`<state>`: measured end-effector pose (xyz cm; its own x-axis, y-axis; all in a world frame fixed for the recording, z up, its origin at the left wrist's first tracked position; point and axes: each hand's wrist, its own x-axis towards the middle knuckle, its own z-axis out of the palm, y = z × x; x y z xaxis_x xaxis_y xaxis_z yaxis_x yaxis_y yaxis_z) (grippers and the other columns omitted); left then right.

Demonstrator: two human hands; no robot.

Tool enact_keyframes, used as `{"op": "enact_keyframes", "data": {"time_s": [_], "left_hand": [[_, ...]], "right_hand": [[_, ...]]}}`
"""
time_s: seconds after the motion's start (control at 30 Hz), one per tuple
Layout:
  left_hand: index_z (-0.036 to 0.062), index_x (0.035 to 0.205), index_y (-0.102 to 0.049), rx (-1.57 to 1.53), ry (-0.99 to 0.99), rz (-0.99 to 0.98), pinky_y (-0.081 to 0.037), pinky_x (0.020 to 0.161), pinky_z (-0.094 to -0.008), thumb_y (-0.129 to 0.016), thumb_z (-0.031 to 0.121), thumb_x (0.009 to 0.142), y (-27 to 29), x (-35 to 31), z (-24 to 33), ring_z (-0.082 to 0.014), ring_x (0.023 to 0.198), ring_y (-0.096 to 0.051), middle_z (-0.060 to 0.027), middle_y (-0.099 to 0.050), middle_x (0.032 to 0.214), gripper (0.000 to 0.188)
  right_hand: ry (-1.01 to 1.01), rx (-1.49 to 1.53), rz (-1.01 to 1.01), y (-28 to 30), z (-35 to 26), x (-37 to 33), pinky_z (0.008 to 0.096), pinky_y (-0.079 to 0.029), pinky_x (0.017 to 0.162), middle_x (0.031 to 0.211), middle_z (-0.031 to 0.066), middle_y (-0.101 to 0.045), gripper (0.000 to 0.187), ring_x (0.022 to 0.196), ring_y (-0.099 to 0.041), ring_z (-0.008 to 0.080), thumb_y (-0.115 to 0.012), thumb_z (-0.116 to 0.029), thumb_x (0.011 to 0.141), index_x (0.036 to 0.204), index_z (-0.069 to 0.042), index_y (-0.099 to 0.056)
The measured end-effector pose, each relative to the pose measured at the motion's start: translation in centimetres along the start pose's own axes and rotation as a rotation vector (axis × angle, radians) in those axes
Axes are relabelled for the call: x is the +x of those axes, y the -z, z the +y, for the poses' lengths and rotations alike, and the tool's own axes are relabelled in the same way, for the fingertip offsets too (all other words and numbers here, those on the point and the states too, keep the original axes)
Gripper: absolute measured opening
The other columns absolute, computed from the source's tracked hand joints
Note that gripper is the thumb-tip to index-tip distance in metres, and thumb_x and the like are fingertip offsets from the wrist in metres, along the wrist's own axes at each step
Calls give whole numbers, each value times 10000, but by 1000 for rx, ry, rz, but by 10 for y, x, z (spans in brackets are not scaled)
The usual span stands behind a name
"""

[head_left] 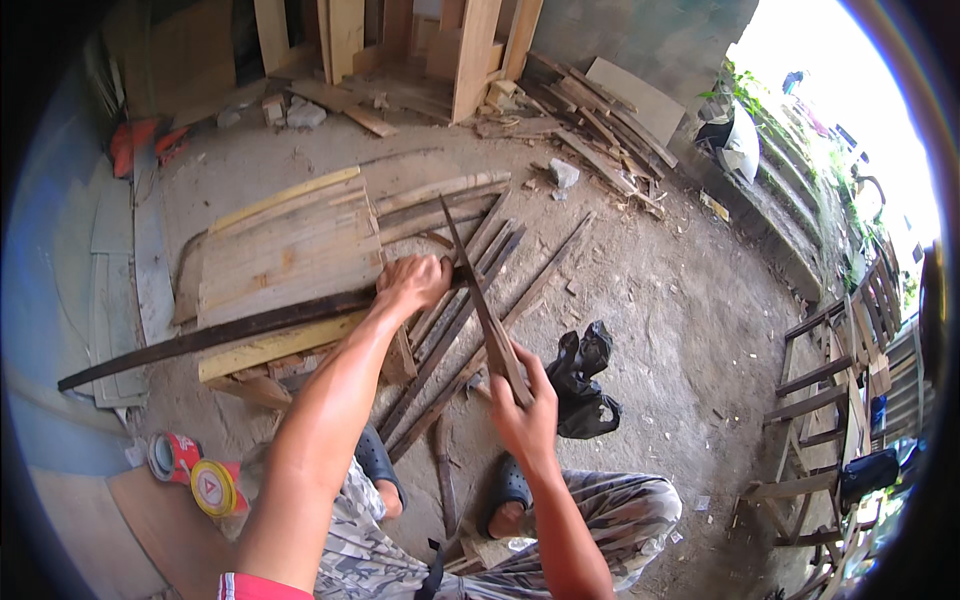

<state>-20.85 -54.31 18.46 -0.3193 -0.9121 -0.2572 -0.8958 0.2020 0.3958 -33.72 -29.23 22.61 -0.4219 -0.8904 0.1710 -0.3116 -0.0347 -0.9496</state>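
My left hand [415,282] is closed round a long dark wooden strip [225,328], near its right end. The strip lies across a low wooden bench [290,250] and runs out past it to the left. In my right hand [530,412] is a long, tapering machete [480,300], its dark blade seen nearly edge-on and its tip pointing up and away. The blade crosses the view close to the strip's right end; whether they touch, I cannot tell. Several loose wooden strips [455,330] lie on the ground just right of the bench.
A black plastic bag [585,385] lies right of my right hand. Two cans, one red [172,457] and one yellow-rimmed [217,488], stand at lower left. Scrap wood [610,130] is piled at the back right. A wooden frame [820,400] stands at the right.
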Motion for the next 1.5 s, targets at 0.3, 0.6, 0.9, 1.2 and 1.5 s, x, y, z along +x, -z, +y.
{"op": "enact_keyframes", "data": {"time_s": [0.3, 0.6, 0.9, 1.2, 1.5], "left_hand": [[37, 651, -619, 39, -140, 206, -512, 573, -519, -357, 367, 1015, 5, -15, 17, -290, 552, -633, -153, -633, 604, 557], [38, 836, -686, 75, -105, 261, -527, 791, -544, -345, 382, 1018, 0, -3, -4, -335, 849, -705, -189, -726, 906, 518], [74, 609, -587, 34, -191, 161, -489, 541, -476, -336, 385, 1039, 2, -12, 10, -213, 491, -548, -80, -581, 547, 586], [-14, 806, -712, 140, -149, 269, -553, 748, -534, -368, 392, 1027, -3, -1, 0, -417, 786, -713, -283, -692, 783, 576], [19, 612, -604, 78, -129, 141, -542, 668, -525, -318, 389, 1045, 11, -21, 26, -348, 560, -631, -181, -612, 576, 637]], "right_hand": [[22, -44, -32, 47, -37, -65, 271, -531, 698, 929, 118, -740, 485, 725, -667, 119, -634, -71, 886, 1362, -20, -553], [-59, -19, -22, -14, -7, 12, 348, -535, 735, 870, 207, -703, 473, 761, -703, 218, -641, -157, 881, 1341, -72, -571], [-90, -40, -64, 53, -36, -78, 266, -522, 685, 846, 77, -723, 494, 724, -650, 98, -630, -78, 885, 1371, -36, -549], [-78, -69, -53, -15, -16, 39, 310, -526, 741, 916, 164, -693, 430, 796, -666, 178, -629, -164, 904, 1313, -41, -579], [-193, -16, -56, 62, -59, -71, 278, -532, 748, 939, 126, -736, 475, 823, -679, 126, -618, -57, 883, 1349, 8, -557]]}}
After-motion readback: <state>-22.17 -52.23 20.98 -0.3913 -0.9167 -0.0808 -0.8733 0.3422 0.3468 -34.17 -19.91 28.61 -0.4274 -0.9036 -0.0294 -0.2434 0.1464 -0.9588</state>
